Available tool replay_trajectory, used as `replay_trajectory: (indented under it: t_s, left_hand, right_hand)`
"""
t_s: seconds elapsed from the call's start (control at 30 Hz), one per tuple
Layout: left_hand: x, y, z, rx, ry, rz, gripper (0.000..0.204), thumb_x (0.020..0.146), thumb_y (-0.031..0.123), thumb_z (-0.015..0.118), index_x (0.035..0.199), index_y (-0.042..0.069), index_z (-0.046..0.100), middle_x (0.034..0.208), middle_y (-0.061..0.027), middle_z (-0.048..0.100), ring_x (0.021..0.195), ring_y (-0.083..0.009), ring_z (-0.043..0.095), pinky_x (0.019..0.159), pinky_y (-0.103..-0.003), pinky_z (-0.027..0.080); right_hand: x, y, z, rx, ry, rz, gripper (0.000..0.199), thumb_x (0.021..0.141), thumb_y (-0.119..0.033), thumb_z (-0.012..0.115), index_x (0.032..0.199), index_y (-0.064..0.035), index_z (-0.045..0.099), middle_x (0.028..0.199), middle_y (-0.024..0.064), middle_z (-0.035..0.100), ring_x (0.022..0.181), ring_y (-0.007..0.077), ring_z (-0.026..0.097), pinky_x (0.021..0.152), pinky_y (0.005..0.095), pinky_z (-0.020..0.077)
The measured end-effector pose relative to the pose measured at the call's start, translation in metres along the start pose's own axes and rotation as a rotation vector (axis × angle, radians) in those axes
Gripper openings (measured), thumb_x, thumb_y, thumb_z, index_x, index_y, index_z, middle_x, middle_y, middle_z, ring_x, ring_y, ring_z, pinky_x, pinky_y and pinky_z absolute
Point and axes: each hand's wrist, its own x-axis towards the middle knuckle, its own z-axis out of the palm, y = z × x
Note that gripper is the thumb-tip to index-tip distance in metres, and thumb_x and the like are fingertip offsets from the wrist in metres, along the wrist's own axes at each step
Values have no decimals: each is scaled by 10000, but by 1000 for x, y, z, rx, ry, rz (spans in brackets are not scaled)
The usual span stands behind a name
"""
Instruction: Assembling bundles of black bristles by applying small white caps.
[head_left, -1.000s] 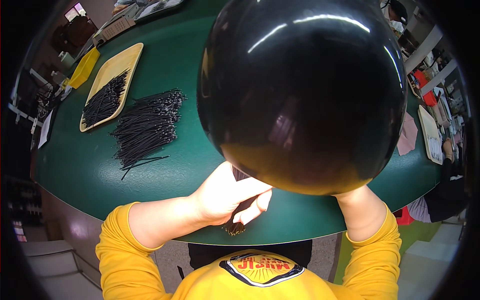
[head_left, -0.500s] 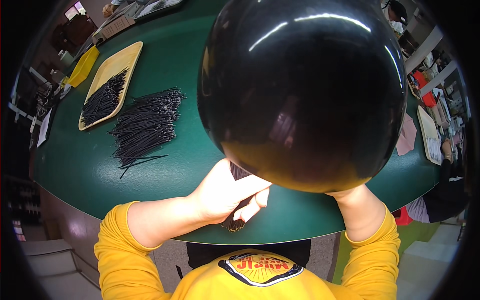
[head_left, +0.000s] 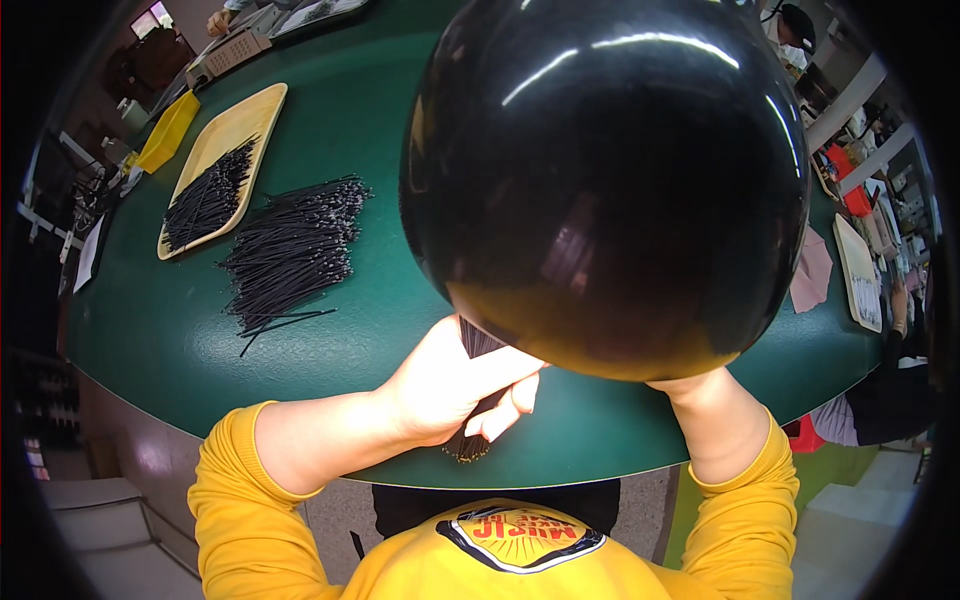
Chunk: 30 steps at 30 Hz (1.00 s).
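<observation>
The left hand (head_left: 462, 388) is closed around a wire bundle (head_left: 467, 447), which shows at its 12 and 6 o'clock. The right hand (head_left: 692, 384), at 5 o'clock on the black dome (head_left: 605, 200), is mostly hidden; I cannot tell its grip.

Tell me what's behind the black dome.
The right hand and green table go behind the dome; the right fingers and the top of the black bundle are covered.

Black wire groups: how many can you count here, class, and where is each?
3: a heap in the cream tray, a loose pile on the green table, and a bundle in the left hand. The large black dome may hide more.
</observation>
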Motion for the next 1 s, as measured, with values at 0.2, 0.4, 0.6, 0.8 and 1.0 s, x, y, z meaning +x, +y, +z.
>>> replay_trajectory:
  t_s: [0.2, 0.4, 0.6, 0.8, 1.0]
  left_hand:
    - [-1, 2, 0, -84, -49, 6, 105, 783, 105, 506, 799, 0, 501, 541, -69, 504, 327, -104, 416, 295, -196, 318]
    - [3, -6, -5, -258, -184, -68, 95, 777, 92, 506, 801, 0, 510, 552, -58, 504, 340, -94, 422, 303, -191, 326]
    - [1, -5, -1, 26, -33, 6, 123, 782, 109, 506, 727, -2, 512, 553, -56, 513, 351, -93, 445, 328, -186, 360]
    - [2, -3, 2, 8, -14, 41, 138, 778, 111, 512, 701, -4, 507, 554, -62, 522, 356, -98, 460, 331, -190, 371]
    - [2, -3, 0, -28, -31, -13, 111, 774, 100, 505, 741, -6, 516, 565, -76, 529, 368, -119, 478, 342, -199, 392]
  right_hand:
    - [-12, 9, 14, 453, 409, 493, 470, 677, -47, 616, 1088, 31, 402, 961, 120, 535, 821, 200, 543, 733, 284, 435]
    - [-12, 15, 0, 732, -129, 376, 389, 688, -27, 602, 1044, 21, 452, 941, 114, 532, 868, 192, 513, 767, 288, 416]
    - [-15, 4, 8, 431, -30, 287, 404, 692, -3, 589, 1064, 25, 433, 1003, 120, 502, 893, 190, 499, 775, 291, 413]
    - [-29, 24, 4, 252, 77, 197, 473, 720, -18, 550, 1136, 43, 335, 1096, 123, 438, 932, 189, 476, 826, 296, 376]
    - [-44, 30, 5, 831, 37, 534, 413, 767, -54, 452, 1143, 58, 324, 1087, 130, 442, 987, 201, 426, 867, 301, 328]
